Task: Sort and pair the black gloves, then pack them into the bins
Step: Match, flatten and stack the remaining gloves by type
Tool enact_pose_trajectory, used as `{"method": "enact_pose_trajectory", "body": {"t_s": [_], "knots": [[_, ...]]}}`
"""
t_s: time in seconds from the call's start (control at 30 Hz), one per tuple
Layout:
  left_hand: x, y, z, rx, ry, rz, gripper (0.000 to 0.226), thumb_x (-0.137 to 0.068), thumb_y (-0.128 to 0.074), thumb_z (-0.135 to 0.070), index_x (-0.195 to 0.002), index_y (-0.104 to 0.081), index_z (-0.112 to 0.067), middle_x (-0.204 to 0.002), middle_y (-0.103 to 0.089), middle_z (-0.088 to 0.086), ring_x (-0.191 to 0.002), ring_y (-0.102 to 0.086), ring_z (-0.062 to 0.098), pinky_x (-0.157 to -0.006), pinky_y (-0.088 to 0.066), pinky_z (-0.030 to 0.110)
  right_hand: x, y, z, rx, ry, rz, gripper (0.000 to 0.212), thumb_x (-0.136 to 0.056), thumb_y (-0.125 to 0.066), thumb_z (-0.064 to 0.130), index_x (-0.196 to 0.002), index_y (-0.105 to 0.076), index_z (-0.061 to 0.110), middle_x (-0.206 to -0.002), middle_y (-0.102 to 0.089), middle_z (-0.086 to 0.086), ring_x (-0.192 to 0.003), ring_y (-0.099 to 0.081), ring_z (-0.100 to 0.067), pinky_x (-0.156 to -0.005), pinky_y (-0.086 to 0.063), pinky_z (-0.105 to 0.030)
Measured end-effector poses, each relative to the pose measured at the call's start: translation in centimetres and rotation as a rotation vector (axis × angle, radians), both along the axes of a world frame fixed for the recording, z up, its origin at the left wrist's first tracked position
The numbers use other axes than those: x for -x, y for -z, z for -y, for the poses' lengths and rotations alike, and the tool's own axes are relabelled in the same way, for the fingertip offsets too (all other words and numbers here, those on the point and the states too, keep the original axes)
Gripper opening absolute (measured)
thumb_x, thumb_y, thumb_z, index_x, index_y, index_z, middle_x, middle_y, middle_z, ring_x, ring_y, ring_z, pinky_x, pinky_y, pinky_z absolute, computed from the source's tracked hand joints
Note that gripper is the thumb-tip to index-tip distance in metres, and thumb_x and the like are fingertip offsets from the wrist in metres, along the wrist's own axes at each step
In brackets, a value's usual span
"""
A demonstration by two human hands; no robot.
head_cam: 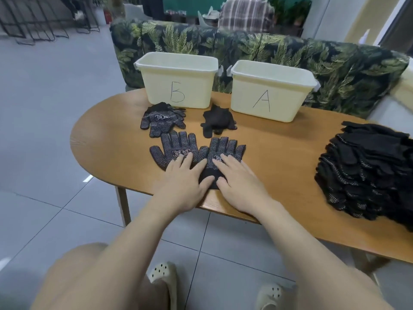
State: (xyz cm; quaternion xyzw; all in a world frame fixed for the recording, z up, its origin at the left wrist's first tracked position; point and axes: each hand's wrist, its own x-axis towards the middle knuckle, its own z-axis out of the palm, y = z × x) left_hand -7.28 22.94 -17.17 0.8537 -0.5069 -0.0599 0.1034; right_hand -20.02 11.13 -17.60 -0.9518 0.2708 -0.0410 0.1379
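Note:
Two black dotted gloves lie flat side by side near the table's front edge, palms up, fingers pointing away. My left hand (182, 177) rests flat on the left glove (176, 146). My right hand (239, 180) lies flat on the right glove (225, 148). Behind them a small heap of dotted gloves (162, 120) sits in front of bin B (178, 70), and a heap of plain black gloves (218, 119) lies between the bins. Bin A (271, 83) stands at the back right. A large stack of black gloves (366, 168) fills the table's right end.
The oval wooden table (290, 153) has its rounded end at the left. A leaf-patterned sofa (257, 50) runs behind the bins. Grey tiled floor lies to the left and below, with my knees and shoes at the bottom.

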Motion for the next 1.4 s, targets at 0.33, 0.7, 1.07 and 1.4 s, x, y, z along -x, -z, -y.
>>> {"method": "enact_pose_trajectory", "body": {"t_s": [0.33,0.7,1.07,1.4], "knots": [[-0.8,-2.4,2.1,-0.012,0.105,0.037,0.051,-0.102,-0.031,-0.061,-0.144,-0.052,-0.04,-0.134,-0.047,0.003,-0.132,-0.039,0.027,-0.116,-0.02,0.041,-1.2,-3.1,6.0,-0.134,0.049,0.203,0.04,-0.093,-0.061,0.02,-0.133,-0.063,0.023,-0.131,-0.062,0.003,-0.118,-0.058,-0.018,-0.113,-0.038,-0.043],[-2.9,-0.9,7.0,0.006,0.285,0.014,0.06,-0.103,-0.035,-0.062,-0.158,-0.033,-0.037,-0.168,-0.021,0.007,-0.155,-0.013,0.025,-0.126,-0.006,0.041,-10.6,-3.2,15.7,-0.03,0.083,0.199,0.056,-0.1,-0.059,0.021,-0.153,-0.043,0.018,-0.153,-0.049,-0.006,-0.139,-0.046,-0.025,-0.115,-0.036,-0.034],[-2.6,-1.6,9.0,-0.001,0.273,-0.045,0.059,-0.101,-0.044,-0.058,-0.156,-0.035,-0.039,-0.166,-0.023,0.004,-0.152,-0.017,0.025,-0.125,-0.007,0.043,-13.8,-2.2,19.2,-0.145,0.226,0.298,0.03,-0.089,-0.073,0.035,-0.117,-0.072,0.025,-0.117,-0.072,0.005,-0.116,-0.064,-0.018,-0.108,-0.046,-0.047],[-3.3,-1.5,8.5,0.01,0.25,-0.113,0.059,-0.101,-0.047,-0.057,-0.156,-0.034,-0.039,-0.168,-0.019,0.002,-0.154,-0.013,0.021,-0.126,-0.005,0.039,-16.7,-3.5,18.5,-0.161,0.245,0.124,0.059,-0.086,-0.072,0.059,-0.129,-0.061,0.02,-0.111,-0.063,0.005,-0.115,-0.06,-0.024,-0.107,-0.043,-0.046]]}}
